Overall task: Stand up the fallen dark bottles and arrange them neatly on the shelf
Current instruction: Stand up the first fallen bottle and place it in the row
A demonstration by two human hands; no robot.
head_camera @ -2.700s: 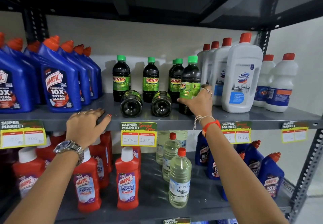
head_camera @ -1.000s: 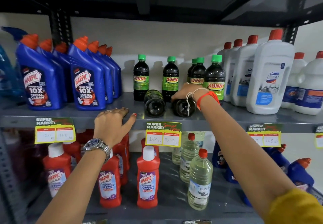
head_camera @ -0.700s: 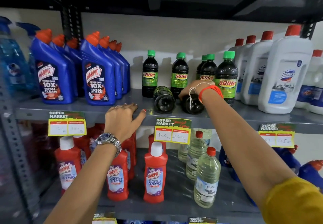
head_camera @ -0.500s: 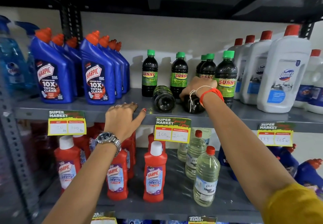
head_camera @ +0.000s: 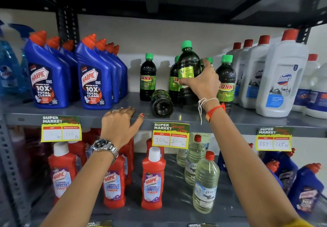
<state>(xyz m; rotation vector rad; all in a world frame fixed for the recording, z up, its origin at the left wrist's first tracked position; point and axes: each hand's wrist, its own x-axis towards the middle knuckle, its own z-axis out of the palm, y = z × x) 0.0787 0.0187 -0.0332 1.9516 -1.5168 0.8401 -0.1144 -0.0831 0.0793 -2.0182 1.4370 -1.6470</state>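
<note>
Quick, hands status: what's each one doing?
Left hand: open, flat on grey metal shelf edge.
Right hand: closed around dark green-capped plastic bottle.

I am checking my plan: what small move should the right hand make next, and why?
Probably set the held bottle down upright on the shelf, in the row of standing bottles. The right hand holds it upright but above the shelf, and one fallen bottle waits.
</note>
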